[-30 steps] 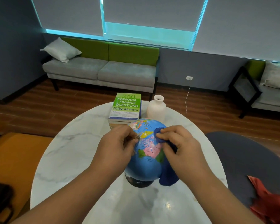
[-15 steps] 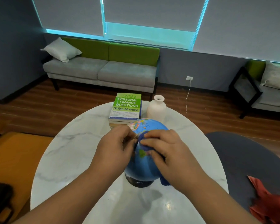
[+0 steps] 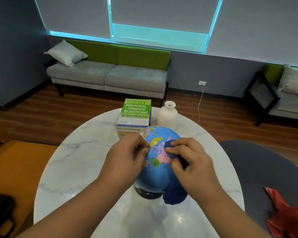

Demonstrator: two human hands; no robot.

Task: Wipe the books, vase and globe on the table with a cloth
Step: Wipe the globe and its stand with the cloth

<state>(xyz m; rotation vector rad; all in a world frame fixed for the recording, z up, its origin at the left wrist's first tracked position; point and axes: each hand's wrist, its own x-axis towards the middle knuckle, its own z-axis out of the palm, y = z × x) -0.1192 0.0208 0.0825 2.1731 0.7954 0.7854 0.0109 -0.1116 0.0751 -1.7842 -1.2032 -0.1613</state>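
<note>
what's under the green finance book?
A stack of other books, page edges showing, on the marble table. Their covers are hidden, and the globe and left hand block the stack's base.

The top book [image 3: 134,112] of the stack has a green cover reading "250 PERSONAL FINANCE QUESTIONS for Single Mothers" (the smaller print below is probably a blurb, too blurred to read). Map labels on the globe [image 3: 159,152] are illegible.

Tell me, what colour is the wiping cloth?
Dark blue. The cloth shows best in the head view, hanging below the right hand.
</note>
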